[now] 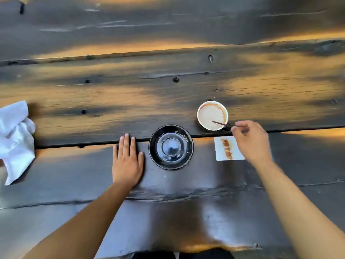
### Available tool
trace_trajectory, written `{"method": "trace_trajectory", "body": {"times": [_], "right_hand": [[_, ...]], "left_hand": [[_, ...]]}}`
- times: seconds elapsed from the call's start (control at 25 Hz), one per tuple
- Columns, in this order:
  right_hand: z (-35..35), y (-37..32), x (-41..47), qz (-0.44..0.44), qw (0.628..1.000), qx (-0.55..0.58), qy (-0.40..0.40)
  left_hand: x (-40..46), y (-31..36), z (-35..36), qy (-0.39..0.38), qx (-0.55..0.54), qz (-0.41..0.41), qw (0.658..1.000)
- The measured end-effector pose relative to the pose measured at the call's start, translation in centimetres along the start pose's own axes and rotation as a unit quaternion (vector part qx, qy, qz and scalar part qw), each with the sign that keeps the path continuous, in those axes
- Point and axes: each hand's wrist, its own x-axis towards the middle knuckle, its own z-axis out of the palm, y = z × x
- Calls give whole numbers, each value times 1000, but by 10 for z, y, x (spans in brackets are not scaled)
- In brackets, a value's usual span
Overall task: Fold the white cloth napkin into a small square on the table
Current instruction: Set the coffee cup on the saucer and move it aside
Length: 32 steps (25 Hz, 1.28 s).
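A crumpled white cloth napkin (15, 141) lies at the far left edge of the dark wooden table (168, 81), partly cut off by the frame. My left hand (127, 159) rests flat on the table with straight fingers, well to the right of the napkin and just left of a black saucer (170, 146). My right hand (251, 143) pinches the handle of a thin spoon (222, 124) whose tip sits in a white cup (212, 115) with light brown residue inside.
A small white paper square (226, 149) with brown stains lies under my right hand, right of the saucer. A dark gap between planks (89, 143) runs across the table behind my left hand. Bare wood stretches beyond.
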Motion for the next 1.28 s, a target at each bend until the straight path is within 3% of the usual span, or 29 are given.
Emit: {"method": "trace_trajectory", "body": {"times": [0.2,0.48,0.68,0.92,1.04,1.16,1.28], "right_hand": [[6,-7,17,-7,995,-100,-25],[-4,-20,5,-14,983,-180,-36],[-14,-16,-3,32,965,-240,-105],[-16,-17,-11,25,970,-230,-82],[-19,-10,-26,41,987,-156,-26],[-18,17,-60,92,993,-75,15],[-7,49,-92,166,986,-21,0]], "left_hand": [[-1,-1,18,56,-18,-27,998],[1,-1,17,48,-21,-34,998],[3,-3,20,36,0,-40,999],[3,-4,24,44,-11,-38,998],[3,-5,26,53,-15,-37,998],[4,-6,26,56,-17,-37,998],[4,-6,27,60,-21,-37,997]]}}
